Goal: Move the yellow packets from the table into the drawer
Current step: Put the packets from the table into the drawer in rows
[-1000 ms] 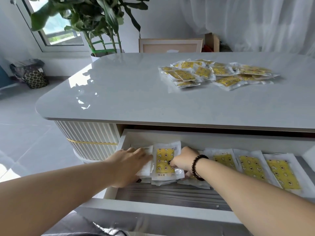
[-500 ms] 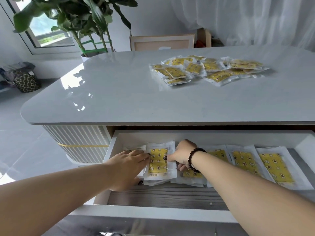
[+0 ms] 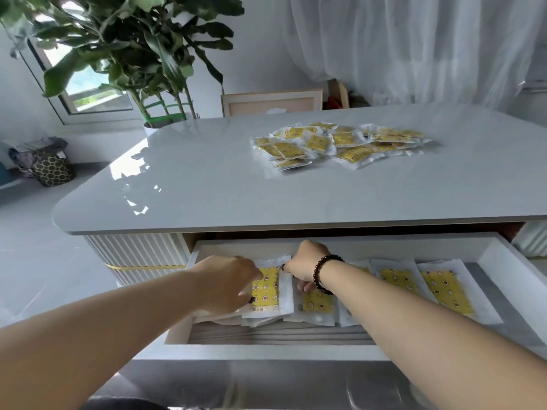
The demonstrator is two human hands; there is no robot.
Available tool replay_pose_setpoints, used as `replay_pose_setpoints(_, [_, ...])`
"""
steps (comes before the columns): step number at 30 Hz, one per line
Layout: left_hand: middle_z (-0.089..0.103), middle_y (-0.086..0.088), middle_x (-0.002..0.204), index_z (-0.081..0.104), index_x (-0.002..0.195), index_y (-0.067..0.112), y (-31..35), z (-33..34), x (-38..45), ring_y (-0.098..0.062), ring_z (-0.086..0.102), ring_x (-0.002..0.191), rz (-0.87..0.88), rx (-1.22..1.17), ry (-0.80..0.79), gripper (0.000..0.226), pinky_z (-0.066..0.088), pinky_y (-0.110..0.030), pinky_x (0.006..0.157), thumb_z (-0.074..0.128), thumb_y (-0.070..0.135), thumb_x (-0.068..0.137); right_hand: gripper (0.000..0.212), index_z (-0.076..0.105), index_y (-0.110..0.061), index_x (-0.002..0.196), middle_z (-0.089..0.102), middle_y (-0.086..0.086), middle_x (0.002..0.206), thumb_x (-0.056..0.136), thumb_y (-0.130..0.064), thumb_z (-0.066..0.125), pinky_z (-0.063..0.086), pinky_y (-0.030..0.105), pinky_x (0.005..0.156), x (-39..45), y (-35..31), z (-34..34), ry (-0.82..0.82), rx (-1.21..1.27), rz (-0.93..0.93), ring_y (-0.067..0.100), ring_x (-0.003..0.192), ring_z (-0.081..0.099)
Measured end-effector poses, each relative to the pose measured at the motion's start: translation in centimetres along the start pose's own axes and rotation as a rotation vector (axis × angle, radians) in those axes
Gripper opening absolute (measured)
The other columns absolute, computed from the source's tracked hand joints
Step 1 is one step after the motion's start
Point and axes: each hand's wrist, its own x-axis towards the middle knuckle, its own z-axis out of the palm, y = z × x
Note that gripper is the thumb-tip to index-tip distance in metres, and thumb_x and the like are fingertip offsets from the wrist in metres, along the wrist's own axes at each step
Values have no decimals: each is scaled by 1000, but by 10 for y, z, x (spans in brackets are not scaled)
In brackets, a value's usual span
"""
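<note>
Now both in the open drawer [image 3: 500,261], my left hand [image 3: 225,284] and right hand [image 3: 307,263] pinching one yellow packet [image 3: 266,291] between them, more packets [image 3: 340,143] heaped on the table [image 3: 207,179] beyond my hands.

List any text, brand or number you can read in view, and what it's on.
None is legible.
Packet under the hands: small dark marks along its lower white edge, too blurred to read.
Packets on the table: printed pictures only, too small for words.
</note>
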Motion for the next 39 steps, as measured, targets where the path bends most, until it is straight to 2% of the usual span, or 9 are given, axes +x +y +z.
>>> replay_pose_setpoints(5, [65,15,111,60,116,35,11,-42,-3,-9,62,97,-79,-183,222,27,53,-32,83,42,35,96,19,62,-3,98,65,12,72,89,-19,56,57,30,60,-37,0,-40,0,-226,-106,20,51,61])
replay_pose_setpoints(9, [68,13,99,65,107,29,9,-62,-1,-9,64,90,-137,-326,370,23,54,-30,78,45,28,95,24,65,-3,100,72,17,91,86,-19,55,58,32,66,-58,1,-89,115,-289,-199,24,71,72])
replay_pose_setpoints(12, [65,16,89,67,99,28,1,-63,13,-9,63,87,-172,-475,508,19,54,-30,77,49,23,93,29,68,4,98,71,21,96,86,-19,56,52,29,59,-59,7,-121,220,-302,-241,27,62,65])
replay_pose_setpoints(17, [67,2,97,66,103,15,-12,-59,45,-14,60,86,-289,-717,684,20,41,-16,68,51,11,92,22,57,-7,69,65,14,75,87,-19,55,50,28,61,-28,25,-153,413,-266,-237,27,62,63])
replay_pose_setpoints(22, [64,4,94,56,112,19,-34,-60,75,-2,64,58,-417,-954,704,20,42,-16,47,51,16,93,26,60,3,78,70,19,90,89,-19,52,47,27,59,11,33,-167,528,-209,-200,21,60,54])
replay_pose_setpoints(25, [65,1,96,55,107,21,-46,-62,93,-3,62,48,-432,-1036,764,18,46,-22,40,51,13,92,17,56,-15,92,65,0,87,93,-28,45,48,28,63,28,38,-153,594,-307,-200,19,73,59])
replay_pose_setpoints(31, [64,12,104,54,110,23,-65,-67,134,-13,65,60,-409,-929,815,24,46,-19,53,55,14,89,15,49,-24,84,62,-6,74,93,-35,42,48,27,59,72,35,-161,628,-402,-323,15,66,58])
replay_pose_setpoints(35, [47,14,118,51,121,26,-80,-66,155,-6,59,73,-403,-705,861,33,49,-30,73,57,20,89,12,50,-19,84,59,-3,65,93,-27,47,41,25,51,102,20,-163,727,-382,-483,21,61,56])
replay_pose_setpoints(39, [42,6,133,49,130,27,-94,-72,186,-20,63,80,-347,-541,843,42,52,-38,80,57,23,89,8,54,-17,96,47,-11,70,91,-22,54,44,26,52,123,-1,-162,780,-360,-689,20,62,54])
